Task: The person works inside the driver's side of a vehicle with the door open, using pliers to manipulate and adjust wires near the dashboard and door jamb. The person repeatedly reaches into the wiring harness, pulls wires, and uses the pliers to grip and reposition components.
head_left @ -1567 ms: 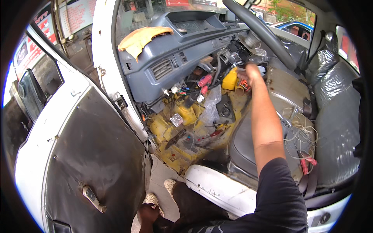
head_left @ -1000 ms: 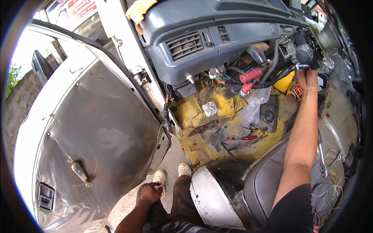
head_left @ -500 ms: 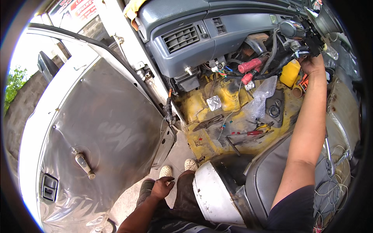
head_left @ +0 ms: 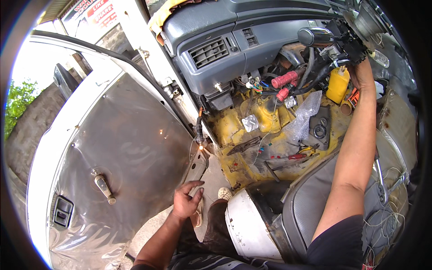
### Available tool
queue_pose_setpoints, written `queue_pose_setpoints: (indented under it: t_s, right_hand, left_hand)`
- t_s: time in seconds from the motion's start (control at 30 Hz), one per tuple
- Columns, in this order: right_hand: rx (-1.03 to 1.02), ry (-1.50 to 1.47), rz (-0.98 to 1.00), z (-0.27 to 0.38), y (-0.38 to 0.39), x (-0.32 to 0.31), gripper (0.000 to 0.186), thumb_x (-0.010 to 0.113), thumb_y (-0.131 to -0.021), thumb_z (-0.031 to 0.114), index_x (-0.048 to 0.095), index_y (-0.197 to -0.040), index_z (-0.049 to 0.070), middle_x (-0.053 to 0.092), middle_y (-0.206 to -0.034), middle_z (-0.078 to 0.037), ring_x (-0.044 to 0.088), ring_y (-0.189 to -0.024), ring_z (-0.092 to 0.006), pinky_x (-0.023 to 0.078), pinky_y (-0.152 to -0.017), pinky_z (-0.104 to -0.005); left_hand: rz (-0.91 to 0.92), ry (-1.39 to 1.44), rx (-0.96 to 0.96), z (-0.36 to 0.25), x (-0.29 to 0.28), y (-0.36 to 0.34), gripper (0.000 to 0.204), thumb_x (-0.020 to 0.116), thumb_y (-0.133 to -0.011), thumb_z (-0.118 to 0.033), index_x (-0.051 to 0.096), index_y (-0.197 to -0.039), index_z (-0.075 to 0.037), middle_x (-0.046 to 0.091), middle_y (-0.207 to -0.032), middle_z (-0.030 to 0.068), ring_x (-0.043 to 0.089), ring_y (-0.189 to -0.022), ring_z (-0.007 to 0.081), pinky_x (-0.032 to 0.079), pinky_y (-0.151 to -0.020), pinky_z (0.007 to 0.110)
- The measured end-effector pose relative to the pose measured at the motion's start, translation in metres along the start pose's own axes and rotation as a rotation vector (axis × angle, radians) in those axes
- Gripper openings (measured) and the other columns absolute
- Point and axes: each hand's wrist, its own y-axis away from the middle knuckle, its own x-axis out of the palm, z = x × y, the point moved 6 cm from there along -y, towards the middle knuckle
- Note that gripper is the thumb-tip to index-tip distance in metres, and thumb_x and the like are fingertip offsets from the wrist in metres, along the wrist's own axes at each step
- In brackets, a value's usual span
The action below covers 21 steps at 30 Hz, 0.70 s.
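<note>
My left hand [head_left: 186, 202] is in the air beside the open door, near the sill, its fingers apart and nothing in them. Above it, a small glowing lamp [head_left: 201, 147] sits at the lower end of a taped black cable [head_left: 199, 128] by the door pillar. My right arm reaches across the seat. My right hand [head_left: 362, 75] is under the black switch assembly [head_left: 351, 45] on the steering column, with its fingers hidden behind it. Beside that wrist stands a yellow bottle [head_left: 337, 85]. A dark lever or handle [head_left: 315, 37] sticks out from the column.
The bare yellow floor [head_left: 220, 126] holds pliers [head_left: 308, 150], a red-handled screwdriver [head_left: 297, 156], bubble wrap [head_left: 303, 119] and a dark panel [head_left: 320, 126]. Red-wrapped connectors [head_left: 285, 80] and loose wires hang under the dashboard [head_left: 211, 27]. The grey seat [head_left: 315, 198] is beside me; the door [head_left: 126, 148] is open at left.
My left hand has risen toward the sill, and its fingers have spread. The lamp on the taped cable, unlit before, now glows. The lever on the column has swung leftward; my right hand stays beneath the column.
</note>
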Motion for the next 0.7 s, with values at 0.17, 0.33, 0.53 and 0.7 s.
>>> queue_pose_setpoints:
  t_s: [0.17,0.33,0.53,0.7]
  right_hand:
    - [-0.068,0.298,0.018,0.006,0.003,-0.005,0.032,0.068,-0.094,0.001,0.069,-0.126,0.002,0.076,-0.115,-0.008,0.069,-0.097,-0.0156,0.054,-0.087,-0.0314]
    - [-0.224,0.749,-0.094,0.019,0.002,-0.007,0.023,0.066,-0.093,0.000,0.072,-0.115,-0.001,0.077,-0.106,-0.007,0.069,-0.092,-0.0151,0.053,-0.085,-0.0308]
    - [-0.218,0.764,-0.054,0.017,0.006,-0.005,0.027,0.062,-0.095,0.000,0.075,-0.118,-0.001,0.078,-0.109,-0.005,0.069,-0.094,-0.0146,0.052,-0.087,-0.0294]
    - [-0.083,0.412,-0.009,0.004,0.005,-0.004,0.032,0.059,-0.095,-0.001,0.076,-0.122,0.001,0.078,-0.111,-0.003,0.068,-0.098,-0.0124,0.051,-0.091,-0.0280]
  left_hand:
    - [-0.264,-0.038,0.059,-0.017,-0.037,-0.059,0.022,0.076,-0.091,-0.004,0.074,-0.113,-0.001,0.077,-0.111,0.0185,0.075,-0.106,0.0310,0.057,-0.096,0.039]
    - [-0.138,0.115,-0.225,0.012,-0.025,-0.149,0.052,0.072,-0.102,-0.024,0.060,-0.140,0.010,0.068,-0.139,0.0262,0.066,-0.130,0.0323,0.049,-0.112,0.040]
    - [0.099,0.531,-0.543,0.045,0.019,-0.201,0.049,0.071,-0.105,-0.024,0.061,-0.140,0.010,0.073,-0.123,0.0161,0.070,-0.108,0.0241,0.058,-0.097,0.037]
    - [0.092,0.618,-0.624,0.054,0.027,-0.208,0.032,0.072,-0.104,-0.019,0.067,-0.127,0.003,0.075,-0.100,0.0077,0.072,-0.082,0.0195,0.062,-0.074,0.037]
